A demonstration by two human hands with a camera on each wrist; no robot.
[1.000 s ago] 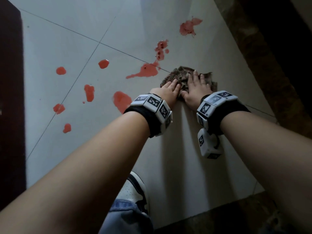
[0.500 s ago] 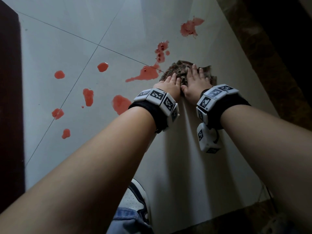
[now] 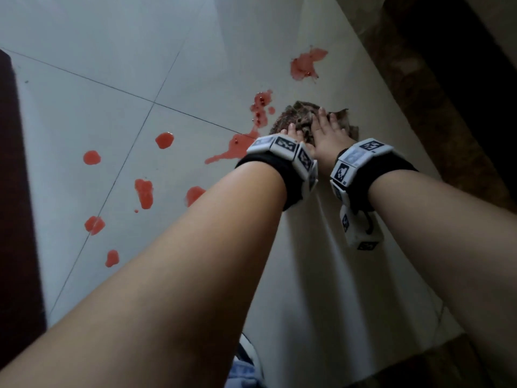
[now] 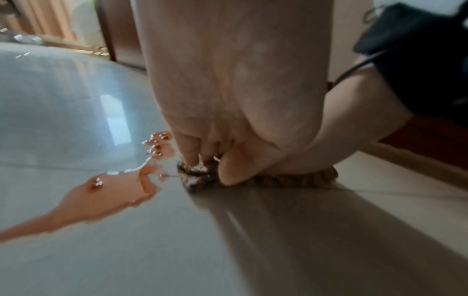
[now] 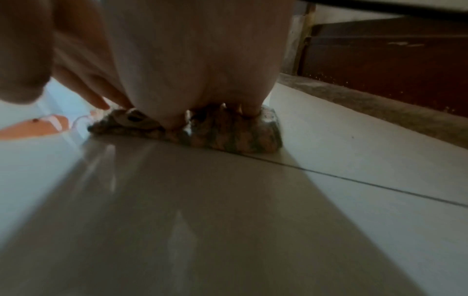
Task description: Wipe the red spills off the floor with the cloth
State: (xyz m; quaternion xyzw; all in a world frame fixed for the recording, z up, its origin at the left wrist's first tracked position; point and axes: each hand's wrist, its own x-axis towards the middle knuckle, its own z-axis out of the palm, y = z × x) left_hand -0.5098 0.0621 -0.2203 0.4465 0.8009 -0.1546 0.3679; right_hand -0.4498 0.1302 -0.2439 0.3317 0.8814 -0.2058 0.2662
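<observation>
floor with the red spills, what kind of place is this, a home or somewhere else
Probably a room in a home. The floor is large glossy pale tiles with thin grout lines, edged by a dark speckled stone strip. A dark wooden door or panel stands at the left, and the left wrist view shows curtains beyond.

Premises appear domestic: a room in a home. Glossy pale tiled floor [image 3: 84,79] with dark grout lines, dark wooden door [image 3: 16,219] at left, wood-panelled furniture base [image 5: 380,60] at right, curtains [image 4: 38,18] visible beyond.
</observation>
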